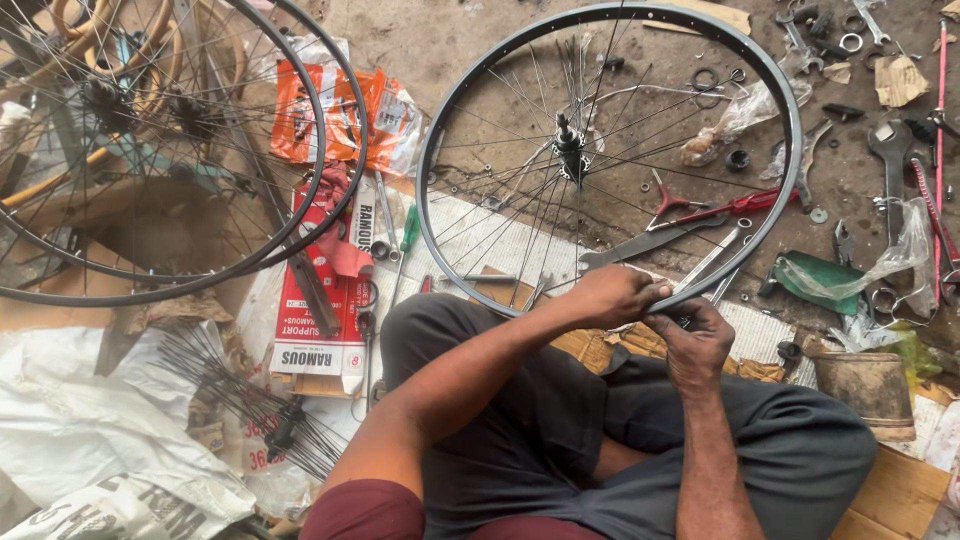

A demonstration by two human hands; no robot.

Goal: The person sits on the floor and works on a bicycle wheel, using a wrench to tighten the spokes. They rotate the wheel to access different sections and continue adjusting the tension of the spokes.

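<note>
A black bicycle wheel rim (440,130) with thin spokes and a metal hub (570,150) lies tilted on the ground in front of my knees. My left hand (615,295) is closed on the near edge of the rim. My right hand (695,340) grips the same stretch of rim just to the right, fingers pinched at a spoke end; whether it also holds a small tool is hidden. I sit cross-legged in dark grey trousers (540,420).
Two more spoked wheels (320,150) lean at the left. A bundle of loose spokes (250,400) lies at my left. Red-handled pliers (700,210), wrenches (890,150), a green-handled screwdriver (408,235), plastic bags and a small bucket (865,385) litter the ground.
</note>
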